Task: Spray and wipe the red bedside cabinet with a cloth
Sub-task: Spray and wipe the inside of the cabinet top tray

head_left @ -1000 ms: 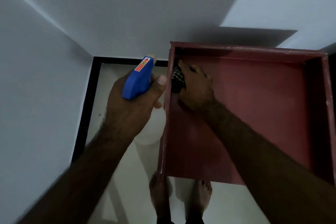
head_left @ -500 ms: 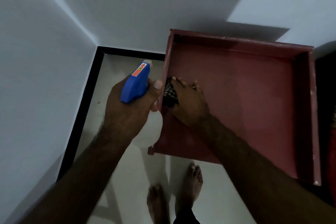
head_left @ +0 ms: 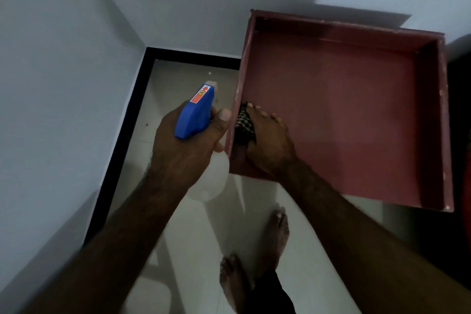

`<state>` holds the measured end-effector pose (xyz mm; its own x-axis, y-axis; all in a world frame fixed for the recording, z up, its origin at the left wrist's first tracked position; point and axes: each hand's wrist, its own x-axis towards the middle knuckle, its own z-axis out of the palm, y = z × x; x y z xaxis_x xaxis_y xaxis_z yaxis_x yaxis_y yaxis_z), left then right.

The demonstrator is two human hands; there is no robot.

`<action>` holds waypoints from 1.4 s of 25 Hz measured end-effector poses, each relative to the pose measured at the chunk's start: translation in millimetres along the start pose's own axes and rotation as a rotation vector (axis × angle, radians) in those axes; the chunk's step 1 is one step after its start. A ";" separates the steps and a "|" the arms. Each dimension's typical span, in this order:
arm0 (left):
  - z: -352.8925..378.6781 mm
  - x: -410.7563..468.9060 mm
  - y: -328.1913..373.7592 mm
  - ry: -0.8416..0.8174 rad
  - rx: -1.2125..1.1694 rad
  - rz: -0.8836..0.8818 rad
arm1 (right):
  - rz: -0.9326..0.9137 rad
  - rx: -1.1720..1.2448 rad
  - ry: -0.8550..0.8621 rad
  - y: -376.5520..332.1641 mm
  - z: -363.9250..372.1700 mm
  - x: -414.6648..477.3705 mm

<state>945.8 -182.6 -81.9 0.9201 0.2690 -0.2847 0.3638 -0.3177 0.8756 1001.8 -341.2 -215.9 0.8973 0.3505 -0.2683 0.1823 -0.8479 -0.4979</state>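
The left hand (head_left: 188, 145) clasps the spray bottle (head_left: 195, 115) round its neck, thumb raised beside the blue trigger head. The nozzle points away from the person, over the pale floor (head_left: 178, 84). The translucent bottle body hangs below the palm, just outside the cabinet's left wall. Whether a finger rests on the trigger cannot be told.

Across the raised rim, the right hand (head_left: 270, 145) grasps the bunched checked cloth (head_left: 244, 122), fingers curled over it. It presses the cloth against the left inner wall of the red bedside cabinet (head_left: 344, 109), near the front corner.

The step in hand appears to be wiping the left inner edge. To do it well:

1. Press the cloth firmly into the joint between wall and recessed top.
2. Draw it along the wall in one straight pass.
3. Hold the bottle clear of the rim.

The cloth lies under the fingertips, between the hand and the wall. Most of the recessed surface lies to the right of the hand and beyond it.
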 end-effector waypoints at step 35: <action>4.2 -85.7 -121.1 -0.014 0.353 -0.097 | 0.073 -0.264 0.135 40.3 -0.7 -84.7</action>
<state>823.6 -171.1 -165.2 0.8799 0.3016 -0.3673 0.4749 -0.5862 0.6564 933.5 -405.3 -212.6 0.9540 0.2439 -0.1746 0.1978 -0.9491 -0.2450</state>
